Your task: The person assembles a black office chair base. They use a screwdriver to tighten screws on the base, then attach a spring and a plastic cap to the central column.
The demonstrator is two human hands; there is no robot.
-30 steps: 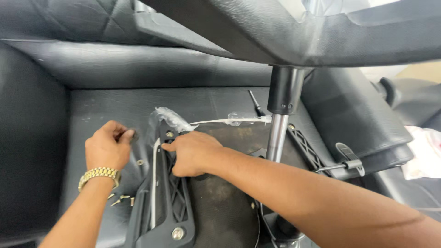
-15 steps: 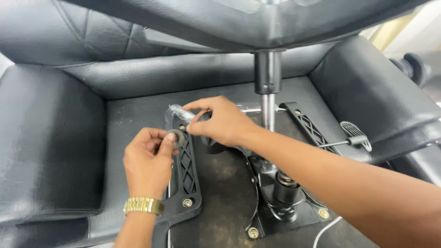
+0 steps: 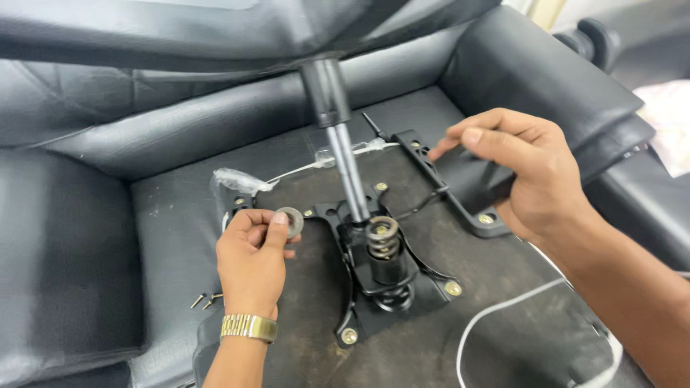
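Fingers (image 3: 277, 224) of the left hand (image 3: 251, 262) are pinched on a washer (image 3: 292, 222), best kept flat, while the right hand (image 3: 521, 169), half curled and empty, is hovered beside the bracket (image 3: 460, 183)

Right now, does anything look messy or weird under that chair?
A few things. Loose screws lie on the seat underside beside the left hand, which pinches a washer. Crinkled plastic wrap clings to a bracket end, and a white cable trails loosely across the base.
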